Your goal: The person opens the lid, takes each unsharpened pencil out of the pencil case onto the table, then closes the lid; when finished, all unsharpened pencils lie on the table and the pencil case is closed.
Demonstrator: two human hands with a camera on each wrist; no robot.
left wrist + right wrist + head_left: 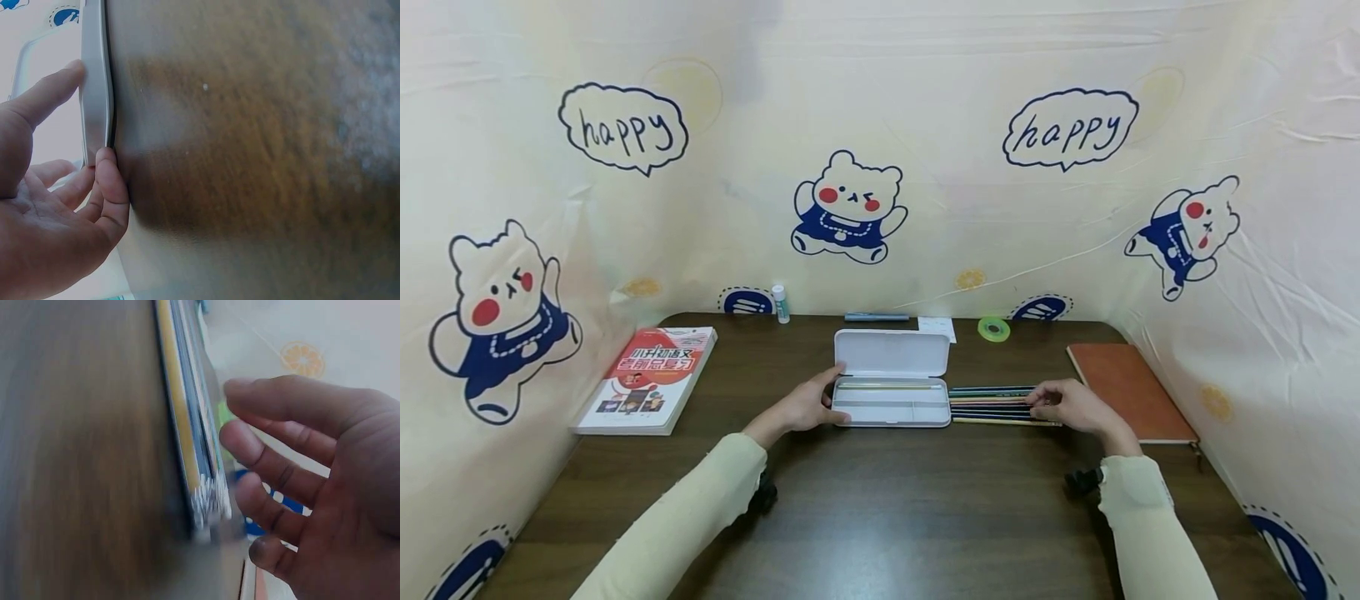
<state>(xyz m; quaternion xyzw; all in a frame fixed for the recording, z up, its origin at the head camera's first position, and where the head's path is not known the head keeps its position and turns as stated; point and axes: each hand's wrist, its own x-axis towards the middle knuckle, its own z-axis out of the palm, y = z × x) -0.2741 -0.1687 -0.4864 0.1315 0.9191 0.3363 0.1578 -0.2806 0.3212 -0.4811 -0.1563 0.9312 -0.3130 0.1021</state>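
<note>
A white pencil case (891, 414) lies with its lid (891, 352) raised at the back. What looks like one thin pencil (891, 386) rests along its back compartment. My left hand (808, 402) grips the case's left end; in the left wrist view the thumb presses the case wall (97, 81) while the other fingers curl at its corner. Several pencils (988, 413) lie side by side against the case's right end. Over their right ends is my right hand (1071, 406). In the right wrist view its loosely bent fingers (244, 440) stand just apart from the pencils (181, 406), holding nothing.
A red-and-white book (651, 375) lies at the left and a brown notebook (1131, 392) at the right. Along the back are a glue stick (781, 305), a blue pen-like item (876, 317), white paper (937, 327) and a green tape roll (994, 329). Printed cloth walls surround the table.
</note>
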